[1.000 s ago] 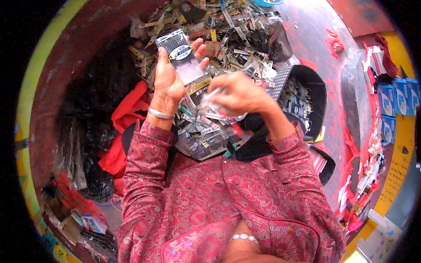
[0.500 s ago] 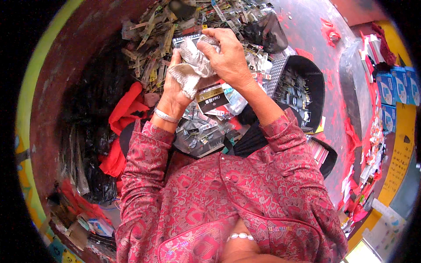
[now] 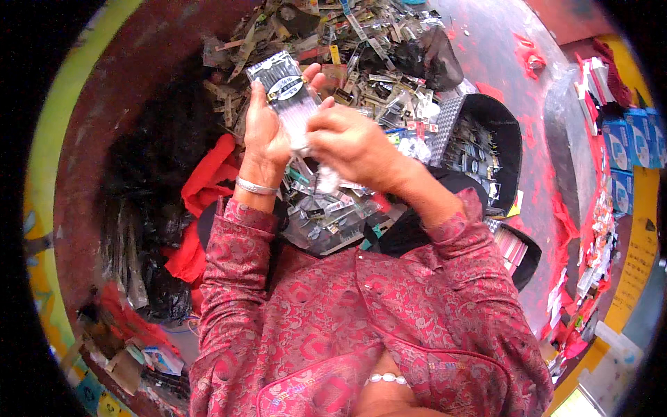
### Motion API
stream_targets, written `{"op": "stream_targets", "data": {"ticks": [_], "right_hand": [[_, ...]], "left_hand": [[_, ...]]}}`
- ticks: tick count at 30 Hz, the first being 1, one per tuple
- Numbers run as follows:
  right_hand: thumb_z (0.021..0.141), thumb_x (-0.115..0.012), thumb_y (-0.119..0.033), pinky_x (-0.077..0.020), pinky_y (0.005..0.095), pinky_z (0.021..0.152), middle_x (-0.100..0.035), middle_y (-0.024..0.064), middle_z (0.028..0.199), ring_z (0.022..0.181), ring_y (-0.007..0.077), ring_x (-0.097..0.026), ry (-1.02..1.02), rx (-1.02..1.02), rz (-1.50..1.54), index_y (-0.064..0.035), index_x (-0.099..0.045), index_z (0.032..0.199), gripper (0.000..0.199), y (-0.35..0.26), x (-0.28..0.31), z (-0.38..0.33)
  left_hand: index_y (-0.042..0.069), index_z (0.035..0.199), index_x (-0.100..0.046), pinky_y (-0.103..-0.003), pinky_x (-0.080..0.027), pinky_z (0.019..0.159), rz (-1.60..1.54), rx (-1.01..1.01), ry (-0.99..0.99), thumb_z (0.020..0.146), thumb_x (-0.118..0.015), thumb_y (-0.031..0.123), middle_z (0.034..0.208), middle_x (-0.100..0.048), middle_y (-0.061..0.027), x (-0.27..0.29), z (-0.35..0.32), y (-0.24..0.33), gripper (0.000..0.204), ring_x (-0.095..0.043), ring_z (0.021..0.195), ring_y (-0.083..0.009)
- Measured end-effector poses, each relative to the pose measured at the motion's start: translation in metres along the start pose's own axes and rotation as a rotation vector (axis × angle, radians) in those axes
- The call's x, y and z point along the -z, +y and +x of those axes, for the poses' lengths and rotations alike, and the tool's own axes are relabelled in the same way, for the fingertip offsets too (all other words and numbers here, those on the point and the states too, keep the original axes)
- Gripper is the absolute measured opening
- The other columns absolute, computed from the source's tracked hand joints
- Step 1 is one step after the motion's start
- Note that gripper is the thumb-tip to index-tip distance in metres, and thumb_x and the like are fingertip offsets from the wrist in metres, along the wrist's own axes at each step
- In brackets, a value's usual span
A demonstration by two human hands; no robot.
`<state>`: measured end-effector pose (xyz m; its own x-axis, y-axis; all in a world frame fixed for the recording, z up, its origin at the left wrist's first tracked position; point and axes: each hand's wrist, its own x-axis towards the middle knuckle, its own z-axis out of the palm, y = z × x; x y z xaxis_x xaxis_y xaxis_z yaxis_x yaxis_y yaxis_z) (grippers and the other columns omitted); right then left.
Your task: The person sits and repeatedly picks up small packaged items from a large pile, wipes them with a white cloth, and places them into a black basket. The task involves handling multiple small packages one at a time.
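A clear flat pack of slim black-and-white pens or refills (image 3: 283,87) with a black-and-white label lies tilted across the palm of my left hand (image 3: 265,142). That hand's thumb rests along the pack's left edge, and its fingers curl behind to the right edge. My right hand (image 3: 356,144) is closed at the pack's lower end. A pale cloth (image 3: 328,179), smeared by motion, hangs below its fingers. Underneath, in front of my body, is a heap of small clear packages (image 3: 323,219).
Beyond my hands spreads a large pile of loose packaging strips (image 3: 326,38). A black box (image 3: 513,149) of similar packs stands at the right, with a smaller black bin (image 3: 529,260) nearer. Red cloth (image 3: 201,177) and black plastic (image 3: 149,160) lie left; blue boxes (image 3: 615,146) stand far right.
The cloth has come off the pack, down and right with my right hand, uncovering the pack in my left palm. A black-and-gold card below my hands no longer shows.
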<state>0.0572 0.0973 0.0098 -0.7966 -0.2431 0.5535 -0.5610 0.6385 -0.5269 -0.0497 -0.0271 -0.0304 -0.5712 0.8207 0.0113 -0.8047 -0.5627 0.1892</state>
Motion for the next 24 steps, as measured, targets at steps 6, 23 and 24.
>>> {"op": "stream_targets", "data": {"ticks": [6, 23, 24], "right_hand": [[0.081, -0.052, -0.031, -0.0437, 0.0248, 0.055, -0.061, 0.0067, 0.076, 0.062, 0.0121, -0.056, 0.390, -0.922, 0.644, -0.0007, -0.062, 0.088, 0.033, 0.053, 0.059, -0.025], [0.085, -0.052, -0.021, -0.0391, 0.0217, 0.053, -0.054, -0.0052, 0.070, 0.062, 0.0029, -0.046, 0.013, -0.942, 0.796, -0.0019, -0.063, 0.091, 0.023, 0.020, 0.012, -0.010], [0.085, -0.052, -0.020, -0.0386, 0.0215, 0.053, -0.054, -0.0053, 0.069, 0.062, 0.0029, -0.045, 0.029, -0.893, 0.779, -0.0019, -0.063, 0.091, 0.022, 0.023, 0.013, -0.009]], "left_hand": [[0.000, 0.131, -0.029, -0.052, -0.028, 0.100, -0.110, -0.006, 0.011, 0.092, -0.023, 0.044, 0.136, -0.028, -0.0206, -0.012, 0.003, 0.006, 0.059, -0.033, 0.123, -0.0370], [0.000, 0.131, -0.027, -0.044, -0.032, 0.101, 0.107, -0.126, -0.007, 0.081, -0.054, 0.045, 0.136, -0.027, -0.0231, -0.036, 0.010, -0.001, 0.073, -0.030, 0.126, -0.0326], [0.000, 0.129, -0.029, -0.045, -0.032, 0.101, 0.096, -0.125, 0.015, 0.082, -0.054, 0.043, 0.135, -0.030, -0.0219, -0.036, 0.009, -0.002, 0.069, -0.032, 0.124, -0.0319]]}}
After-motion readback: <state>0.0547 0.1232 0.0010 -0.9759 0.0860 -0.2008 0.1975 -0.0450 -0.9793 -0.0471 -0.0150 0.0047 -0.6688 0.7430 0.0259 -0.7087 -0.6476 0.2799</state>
